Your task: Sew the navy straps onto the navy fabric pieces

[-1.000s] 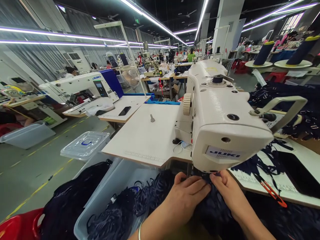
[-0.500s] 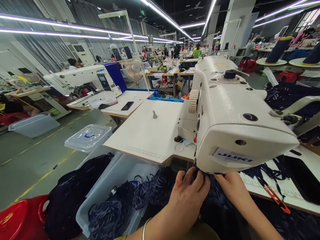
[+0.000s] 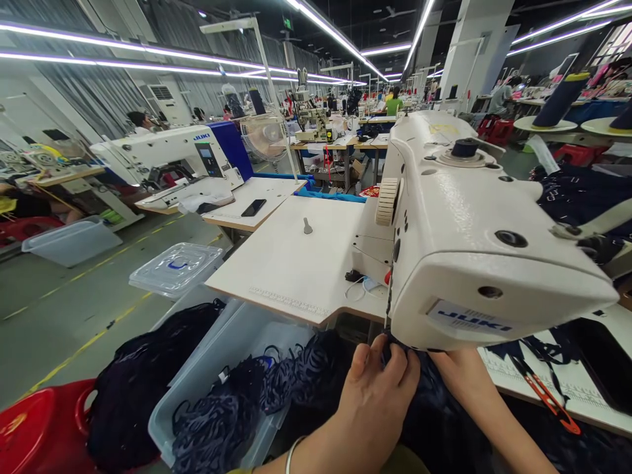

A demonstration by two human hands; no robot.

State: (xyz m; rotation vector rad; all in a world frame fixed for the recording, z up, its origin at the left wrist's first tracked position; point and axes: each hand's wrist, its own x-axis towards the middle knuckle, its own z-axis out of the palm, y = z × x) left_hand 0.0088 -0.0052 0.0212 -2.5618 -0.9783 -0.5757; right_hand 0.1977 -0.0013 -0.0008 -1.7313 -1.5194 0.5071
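My left hand (image 3: 378, 392) is at the front of a white sewing machine (image 3: 494, 263), fingers bent and pressed onto navy fabric (image 3: 429, 411) near the needle. A bangle circles that wrist. Under the machine head reaches my right hand (image 3: 459, 368); its fingers are hidden behind the head, so its grip does not show. The fabric hangs down between the two forearms into my lap. Orange-handled thread snips (image 3: 550, 398) lie to the right of my right hand, beside dark straps (image 3: 548, 349) on the white table.
To the left stands a clear plastic bin (image 3: 227, 342) with bundled navy straps (image 3: 212, 421). A dark fabric heap (image 3: 133, 388) sits beside a red stool (image 3: 39, 428). A phone (image 3: 254, 208) and a small metal piece (image 3: 307, 226) lie on the white tabletops. A black phone-like slab (image 3: 607, 362) is at right.
The view has shifted slightly, so the machine head looks larger and further right. Both hands keep nearly the same place at the fabric.
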